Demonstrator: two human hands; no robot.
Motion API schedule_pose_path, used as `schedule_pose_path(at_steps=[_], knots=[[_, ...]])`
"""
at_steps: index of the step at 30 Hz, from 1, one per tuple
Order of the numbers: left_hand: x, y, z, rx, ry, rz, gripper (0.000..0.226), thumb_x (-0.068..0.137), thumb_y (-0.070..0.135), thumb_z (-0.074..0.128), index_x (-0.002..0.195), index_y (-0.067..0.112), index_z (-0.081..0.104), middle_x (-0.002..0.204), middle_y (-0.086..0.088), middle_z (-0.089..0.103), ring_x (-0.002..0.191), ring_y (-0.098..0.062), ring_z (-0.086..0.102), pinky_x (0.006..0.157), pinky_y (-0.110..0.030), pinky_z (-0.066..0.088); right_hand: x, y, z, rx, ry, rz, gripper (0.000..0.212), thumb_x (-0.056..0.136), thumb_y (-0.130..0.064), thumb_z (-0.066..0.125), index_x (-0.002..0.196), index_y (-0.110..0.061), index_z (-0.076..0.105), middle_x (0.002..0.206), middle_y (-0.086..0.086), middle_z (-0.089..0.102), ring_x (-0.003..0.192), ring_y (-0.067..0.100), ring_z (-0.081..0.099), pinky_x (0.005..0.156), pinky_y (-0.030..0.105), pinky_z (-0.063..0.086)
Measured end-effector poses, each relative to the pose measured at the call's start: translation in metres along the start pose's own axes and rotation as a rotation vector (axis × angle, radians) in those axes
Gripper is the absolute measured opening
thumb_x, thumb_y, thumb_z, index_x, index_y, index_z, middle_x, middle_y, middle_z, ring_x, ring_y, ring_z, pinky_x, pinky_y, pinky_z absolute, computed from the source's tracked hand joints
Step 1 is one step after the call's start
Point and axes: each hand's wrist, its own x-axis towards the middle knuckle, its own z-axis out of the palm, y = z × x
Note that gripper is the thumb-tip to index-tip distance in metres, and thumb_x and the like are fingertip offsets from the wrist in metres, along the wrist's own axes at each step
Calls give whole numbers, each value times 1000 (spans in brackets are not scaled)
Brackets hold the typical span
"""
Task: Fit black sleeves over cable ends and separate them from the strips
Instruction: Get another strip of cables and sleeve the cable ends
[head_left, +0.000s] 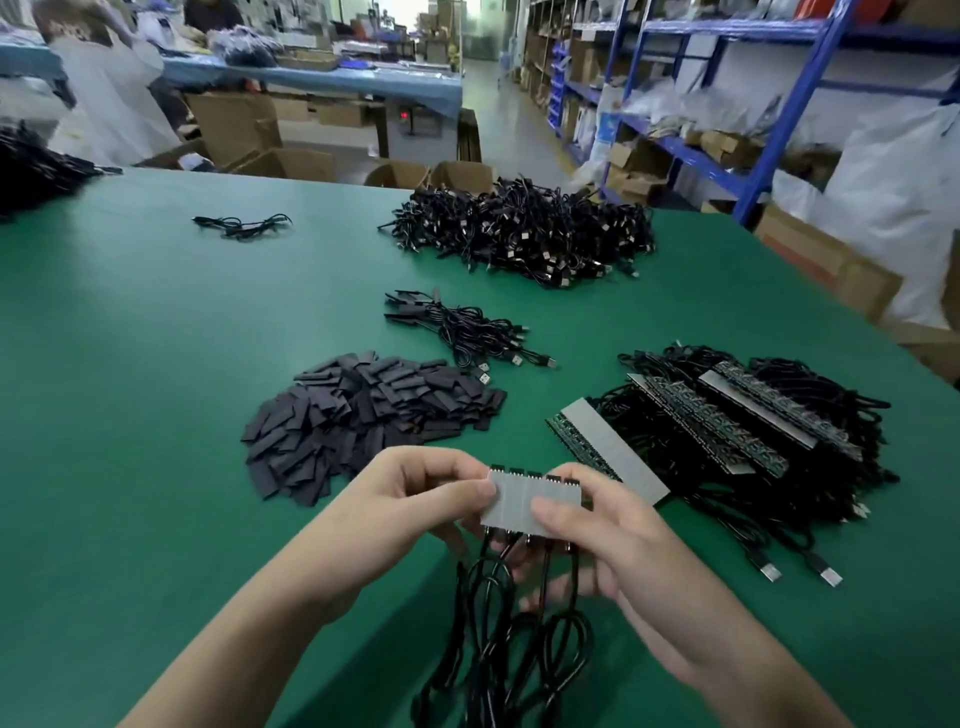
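Strip (530, 496): short grey-backed piece, held up flat-face-on just above the near part of the table (156, 364), between the 2 hands.
Left hand (415, 499): fingers (478, 491) clamped on the strip's left end, thumb on the face, the rest tucked behind.
Right hand (597, 530): thumb pinching the lower right of the face, fingers curled behind and below it.
Cables (519, 623): black leads hang from the bottom edge and loop down off the near edge, limp and loose.
Feel, as I judge it: light, thin and board-stiff, so it should snap rather than bend; the cables are floppy and add only a little drag.
Where to grip: close on either side of 1 cable end, thumbs on the flat face, so the break comes at that joint and not further along.
Sleeves (363, 415): flat black pile on the table, just ahead and left of the hands; they look soft and pressed shut, so each likely needs pinching open at the mouth.
Watch for: solder joints look like the fragile spot, so pull on the board and not the wire.
Stock (727, 421): more strips with cables stacked to the right.
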Motion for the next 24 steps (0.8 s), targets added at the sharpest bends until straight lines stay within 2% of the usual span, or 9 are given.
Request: schedule_pose_path(at_steps=[2,4,5,9,12,15,18,22,24], knots=[[6,-13,-1,-7,53,-99,15,93,22,72,80,15,75,77,-5,70,72,-15,64,69,-26,52,14,10,-3,-225,109,-47,9,88,-37,71,94,-30,69,93,7,77,83,16,71,72,33,62],[10,-27,-3,-6,105,-166,18,97,18,69,81,14,76,78,-6,71,71,-15,63,68,-25,51,28,20,-4,-330,108,-40,3,94,-33,71,96,-32,73,92,1,77,82,11,70,71,25,58],[11,-33,-5,0,123,-187,19,98,19,68,81,15,76,78,-5,71,69,-14,62,67,-23,50,34,26,-4,-341,96,-24,6,96,-32,70,99,-33,75,94,-2,78,84,11,71,72,26,58],[14,-50,-13,105,177,-214,18,97,25,69,83,17,76,76,-1,68,67,-14,58,65,-23,45,50,45,-4,-387,140,-12,26,82,-48,70,101,-30,77,97,-4,78,92,12,72,89,43,59],[13,-57,-17,150,182,-194,16,98,24,69,87,16,77,76,-1,71,64,-11,59,62,-19,47,57,52,0,-336,151,-64,31,77,-51,72,95,-26,74,89,5,76,84,20,73,82,51,58],[13,-62,-17,178,183,-173,14,97,20,70,87,14,77,75,-3,72,63,-9,60,62,-19,48,61,56,1,-315,171,-113,32,75,-54,73,92,-27,73,84,8,77,79,30,74,75,51,59],[14,-67,-15,140,224,-153,10,95,19,73,88,14,77,74,-3,70,67,-11,63,66,-21,51,61,60,-1,-280,150,-108,26,78,-51,73,91,-29,75,83,7,78,79,31,75,73,47,60],[14,-67,-14,129,183,-113,13,97,22,71,85,19,77,76,-3,68,70,-9,63,66,-20,52,60,66,-3,-269,160,-105,17,83,-43,73,91,-29,76,79,2,76,71,14,70,68,29,56],[14,-67,-14,141,186,-111,16,98,19,70,83,19,77,76,-3,68,68,-9,62,64,-20,51,59,70,-2,-261,174,-106,15,83,-42,74,91,-30,76,76,1,74,69,11,67,66,26,55]])
